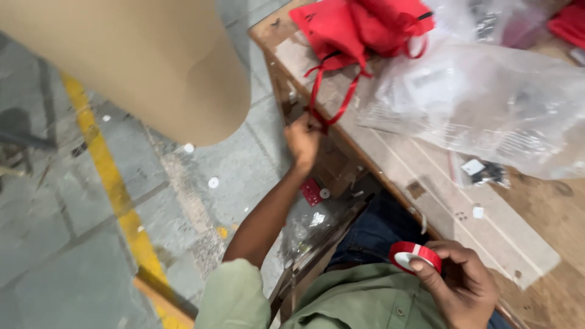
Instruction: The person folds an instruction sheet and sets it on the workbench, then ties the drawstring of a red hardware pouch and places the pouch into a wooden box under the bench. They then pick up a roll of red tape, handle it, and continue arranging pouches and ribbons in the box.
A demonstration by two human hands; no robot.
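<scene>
My left hand (302,141) reaches out past the table's edge and pinches the red ribbon (341,100) that hangs from a red fabric bag (359,27) lying on the wooden table (548,244). My right hand (460,283) stays close to my body near the table's front edge, closed around a small red roll of tape (414,254) with a white core. A green sleeve covers my left upper arm, and blue trousers show below the table edge.
Large clear plastic bags (481,103) lie across the table, with a small clear packet (484,172) of dark parts nearby. A big tan cardboard shape (152,61) fills the upper left. A yellow line (116,189) runs over the grey floor. Clutter sits under the table.
</scene>
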